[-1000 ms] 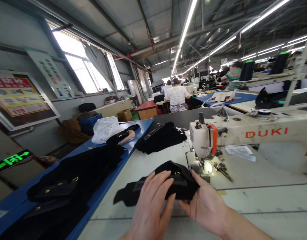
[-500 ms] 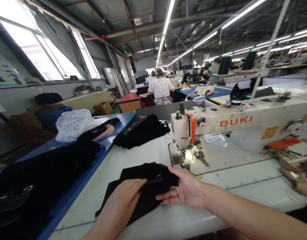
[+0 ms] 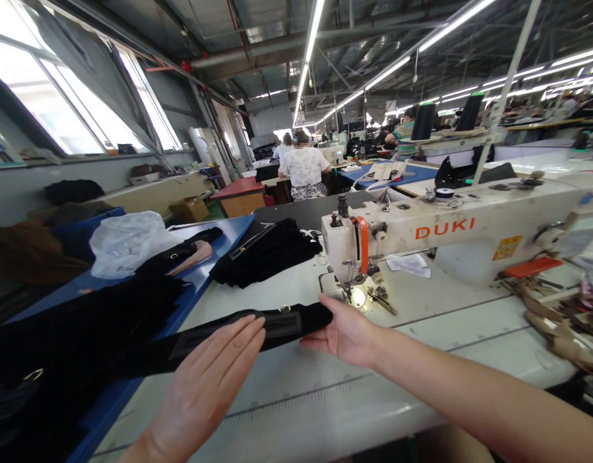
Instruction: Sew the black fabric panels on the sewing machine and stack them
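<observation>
A long black fabric piece (image 3: 320, 316) with a shiny dark strip and a small metal ring (image 3: 284, 309) stretches across the front of the white sewing table (image 3: 296, 411). Its right end is pinched in my right hand (image 3: 347, 331), thumb on top and fingers below. My left hand (image 3: 212, 370) lies over the middle of the piece with its fingers stretched out flat; its thumb is hidden. Just beyond my right hand is the needle area of a white sewing machine (image 3: 446, 225), its lamp lit. The piece's left end blends into a black pile (image 3: 103, 321).
A stack of black pieces (image 3: 272, 254) lies left of the machine head. Beyond the black pile, a white plastic bag (image 3: 127, 244) rests on a blue table (image 3: 219, 247). Brown straps (image 3: 542, 321) hang at the right. A person (image 3: 303, 167) sits farther ahead.
The black piece, bunched and folded before, is now drawn out long and narrow toward the left. My left hand has turned flatter over it, and my right hand has risen slightly.
</observation>
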A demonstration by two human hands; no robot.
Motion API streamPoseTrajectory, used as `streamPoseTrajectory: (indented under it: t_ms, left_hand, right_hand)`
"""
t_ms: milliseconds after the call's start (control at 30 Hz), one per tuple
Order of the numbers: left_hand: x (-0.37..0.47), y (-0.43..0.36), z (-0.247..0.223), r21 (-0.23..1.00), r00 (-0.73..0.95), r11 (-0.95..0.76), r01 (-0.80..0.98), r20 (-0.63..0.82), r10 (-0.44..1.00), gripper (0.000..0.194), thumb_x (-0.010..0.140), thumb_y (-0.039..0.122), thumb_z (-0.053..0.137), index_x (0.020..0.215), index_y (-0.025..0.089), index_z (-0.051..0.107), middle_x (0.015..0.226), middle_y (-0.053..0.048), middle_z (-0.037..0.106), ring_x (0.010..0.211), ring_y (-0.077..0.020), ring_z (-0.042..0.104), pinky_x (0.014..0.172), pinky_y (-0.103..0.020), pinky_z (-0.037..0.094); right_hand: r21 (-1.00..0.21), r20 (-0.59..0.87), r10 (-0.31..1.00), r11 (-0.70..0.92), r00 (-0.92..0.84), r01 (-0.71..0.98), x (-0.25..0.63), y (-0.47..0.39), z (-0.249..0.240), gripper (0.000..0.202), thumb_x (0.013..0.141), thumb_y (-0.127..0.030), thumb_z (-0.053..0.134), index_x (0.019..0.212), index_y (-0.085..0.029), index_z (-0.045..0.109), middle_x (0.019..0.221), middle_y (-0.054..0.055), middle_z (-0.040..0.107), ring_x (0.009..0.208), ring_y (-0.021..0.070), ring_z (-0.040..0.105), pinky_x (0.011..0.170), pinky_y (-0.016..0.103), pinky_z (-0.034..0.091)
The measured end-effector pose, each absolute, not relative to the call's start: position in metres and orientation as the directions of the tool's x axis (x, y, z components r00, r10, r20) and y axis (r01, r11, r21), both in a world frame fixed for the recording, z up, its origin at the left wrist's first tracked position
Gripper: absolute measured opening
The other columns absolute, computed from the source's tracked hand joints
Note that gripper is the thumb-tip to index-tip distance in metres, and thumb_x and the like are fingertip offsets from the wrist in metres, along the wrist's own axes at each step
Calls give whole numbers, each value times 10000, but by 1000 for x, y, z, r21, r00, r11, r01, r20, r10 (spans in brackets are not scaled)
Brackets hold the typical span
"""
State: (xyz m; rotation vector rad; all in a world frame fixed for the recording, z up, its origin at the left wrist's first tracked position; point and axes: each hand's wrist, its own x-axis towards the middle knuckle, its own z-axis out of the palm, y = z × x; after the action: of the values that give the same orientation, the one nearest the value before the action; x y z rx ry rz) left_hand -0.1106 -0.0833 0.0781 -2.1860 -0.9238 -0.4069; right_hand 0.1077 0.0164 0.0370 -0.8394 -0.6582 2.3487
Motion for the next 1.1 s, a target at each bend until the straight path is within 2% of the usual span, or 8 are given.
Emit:
streamPoseTrajectory:
  t_ms: [167,333,433,567,800,967,1033,1100]
  left_hand:
    - [-103,-93,22,-345,642,-542,767,445,625,444,885,56,357,1231,190,599,1218,-51,679,1107,-164,640,906,-254,533]
    - [-88,-89,9,-108,477,-476,873,392,787,346,926,299,467,1230,244,623,1210,-26,686,1041,-191,681,906,-278,551]
    - [-81,-81,18,-92,469,-466,880,332,819,358,945,362,443,1210,236,650,1219,-42,681,1069,-216,669,930,-322,542]
    - [-80,-73,18,-84,475,-471,878,259,841,409,949,343,425,1316,244,576,1348,-67,589,1210,-249,578,963,-385,517]
    - [-42,-31,16,31,423,-456,889,324,846,419,969,306,374,1321,175,560,1412,-112,525,1310,-243,475,1051,-425,432]
    - [-13,1,8,70,507,-519,852,137,851,452,972,255,338,1401,187,463,1471,-102,449,1371,-251,390,1066,-498,385]
    - [-10,4,6,61,469,-475,878,92,878,469,977,319,349,1434,233,416,1504,-89,396,1395,-278,344,1066,-554,354]
    - [-9,4,6,63,441,-445,893,73,895,483,976,389,362,1443,273,397,1517,-77,375,1405,-293,321,1068,-577,330]
  right_hand:
    - [-819,-418,744,-557,-522,-137,125,18,13,209,886,-361,622,872,-152,619,708,19,672,620,133,643,666,294,580]
    - [-859,-402,746,-507,-531,-63,151,26,8,223,757,-298,760,806,-146,605,669,-1,654,562,112,623,542,224,558]
    - [-890,-381,697,-453,-607,38,161,30,7,274,669,-191,808,813,-137,581,672,-3,667,569,117,655,516,189,536]
    - [-905,-363,719,-423,-593,42,169,34,1,263,710,-163,761,841,-145,534,581,-39,625,533,124,673,491,163,511]
    - [-906,-376,723,-419,-580,65,157,33,4,323,731,-155,736,963,-143,513,593,-23,652,547,145,686,532,195,531]
    - [-915,-349,748,-402,-565,34,165,27,0,437,723,-195,745,1091,-149,512,652,-11,668,572,156,688,560,228,534]
    - [-936,-329,766,-341,-553,85,185,28,-2,423,747,-218,721,1119,-154,530,695,4,682,597,158,690,578,244,534]
    - [-963,-266,809,-197,-525,185,211,33,0,334,786,-236,675,1095,-156,577,740,21,696,640,161,690,615,263,533]
